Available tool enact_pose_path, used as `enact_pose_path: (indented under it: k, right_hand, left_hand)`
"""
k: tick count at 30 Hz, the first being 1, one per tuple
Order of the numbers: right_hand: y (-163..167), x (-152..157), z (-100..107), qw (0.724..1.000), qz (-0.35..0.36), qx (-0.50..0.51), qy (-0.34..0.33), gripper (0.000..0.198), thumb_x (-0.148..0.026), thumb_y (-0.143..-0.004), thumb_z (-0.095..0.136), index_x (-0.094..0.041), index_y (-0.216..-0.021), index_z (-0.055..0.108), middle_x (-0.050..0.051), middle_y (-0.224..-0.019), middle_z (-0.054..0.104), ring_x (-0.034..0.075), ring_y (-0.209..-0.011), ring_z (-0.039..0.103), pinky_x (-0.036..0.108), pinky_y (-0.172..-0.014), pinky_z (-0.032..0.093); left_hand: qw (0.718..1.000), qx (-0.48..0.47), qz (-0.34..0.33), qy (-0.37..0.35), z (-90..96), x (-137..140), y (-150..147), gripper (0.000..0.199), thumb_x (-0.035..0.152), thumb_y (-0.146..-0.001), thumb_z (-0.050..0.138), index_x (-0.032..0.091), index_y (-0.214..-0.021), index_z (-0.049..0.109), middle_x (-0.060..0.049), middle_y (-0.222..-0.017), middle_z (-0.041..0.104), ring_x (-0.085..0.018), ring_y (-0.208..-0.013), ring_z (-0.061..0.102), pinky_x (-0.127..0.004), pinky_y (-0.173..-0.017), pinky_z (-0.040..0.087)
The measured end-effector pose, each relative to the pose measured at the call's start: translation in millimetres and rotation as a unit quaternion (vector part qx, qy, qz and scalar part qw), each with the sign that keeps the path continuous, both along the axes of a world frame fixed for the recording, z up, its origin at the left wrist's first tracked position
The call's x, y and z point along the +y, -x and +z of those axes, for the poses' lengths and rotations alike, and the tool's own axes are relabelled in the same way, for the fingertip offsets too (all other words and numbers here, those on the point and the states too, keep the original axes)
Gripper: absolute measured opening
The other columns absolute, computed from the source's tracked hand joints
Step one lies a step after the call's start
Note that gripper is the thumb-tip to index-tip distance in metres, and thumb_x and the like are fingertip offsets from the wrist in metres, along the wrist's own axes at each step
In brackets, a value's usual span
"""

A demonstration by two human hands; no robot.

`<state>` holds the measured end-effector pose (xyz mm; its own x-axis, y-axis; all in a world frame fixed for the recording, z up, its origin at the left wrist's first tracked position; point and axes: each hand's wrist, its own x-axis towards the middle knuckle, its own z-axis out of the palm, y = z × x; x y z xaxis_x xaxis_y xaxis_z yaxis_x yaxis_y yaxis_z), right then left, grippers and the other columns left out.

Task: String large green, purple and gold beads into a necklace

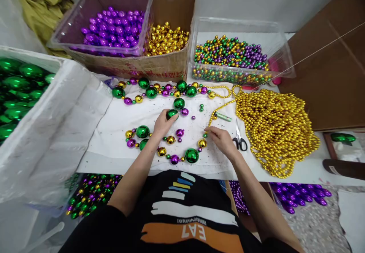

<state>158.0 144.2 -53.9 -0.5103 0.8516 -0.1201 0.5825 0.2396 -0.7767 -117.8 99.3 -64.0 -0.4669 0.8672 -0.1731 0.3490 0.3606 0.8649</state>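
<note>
My left hand (164, 124) is closed around a large shiny green bead (172, 114) above the white cloth (105, 127). Just beyond it lie another big green bead (179, 103) and a purple bead (184, 112). My right hand (221, 139) pinches the gold bead strand (215, 112) near a small green bead. From there a string of green, gold and purple beads (192, 155) curves left across the cloth. Farther back lies a second mixed bead string (151, 92). Black-handled scissors (240, 141) and a light green tube (223, 116) rest right of my right hand.
A heap of gold bead strands (279, 127) covers the table's right side. Behind stand a clear bin (94, 48) of purple beads, a cardboard box (171, 65) of gold beads and a clear bin (242, 25) of mixed beads. A lined box (68, 89) of green beads is left.
</note>
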Motion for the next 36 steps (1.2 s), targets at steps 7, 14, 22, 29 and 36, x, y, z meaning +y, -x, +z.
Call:
enact_pose_path:
  k: [7,14,22,29,36]
  right_hand:
    - [14,-1,5,0.955,0.145,-0.247,-0.085,0.026,-0.015,-0.094,0.043,-0.019,-0.111,0.062,0.009,-0.09,0.074,0.023,-0.08,0.066,0.028,-0.068,0.041]
    - [12,-4,13,0.967,0.105,-0.192,-0.13,0.021,-0.023,-0.099,0.038,-0.019,-0.102,0.058,0.008,-0.084,0.067,0.022,-0.075,0.061,0.028,-0.066,0.037]
    - [-1,-13,33,0.944,0.05,-0.233,-0.227,0.028,-0.026,-0.1,0.034,-0.016,-0.107,0.059,0.013,-0.087,0.067,0.025,-0.075,0.06,0.031,-0.062,0.035]
    - [-16,-24,60,0.931,-0.001,-0.202,-0.304,0.025,-0.028,-0.101,0.038,-0.017,-0.104,0.061,0.012,-0.083,0.066,0.026,-0.079,0.06,0.032,-0.064,0.036]
    - [-41,-52,76,0.923,0.011,-0.241,-0.301,0.025,-0.031,-0.101,0.038,-0.019,-0.104,0.06,0.01,-0.081,0.066,0.024,-0.073,0.061,0.032,-0.063,0.037]
  left_hand:
    - [0.99,0.136,0.009,-0.045,-2.7,-18,-1,0.053,0.05,-0.089,0.06,0.018,-0.13,0.053,-0.013,-0.123,0.058,-0.016,-0.08,0.062,-0.035,-0.082,0.051]
    - [0.966,0.206,-0.01,-0.153,5.9,-57,-14,0.027,0.035,-0.097,0.049,0.017,-0.115,0.057,-0.011,-0.112,0.061,-0.018,-0.088,0.061,-0.033,-0.081,0.052]
    - [0.958,0.237,-0.087,-0.136,2.3,-69,-17,0.02,0.027,-0.099,0.041,0.019,-0.1,0.06,-0.009,-0.101,0.066,-0.02,-0.099,0.062,-0.036,-0.089,0.05]
    - [0.941,0.277,-0.114,-0.159,7.4,-84,-13,0.02,0.027,-0.098,0.046,0.017,-0.108,0.061,-0.011,-0.104,0.068,-0.022,-0.101,0.06,-0.038,-0.089,0.048]
    - [0.867,0.363,-0.306,-0.156,1.1,-109,-31,0.034,0.037,-0.094,0.055,0.017,-0.122,0.06,-0.014,-0.118,0.065,-0.027,-0.108,0.058,-0.042,-0.091,0.045]
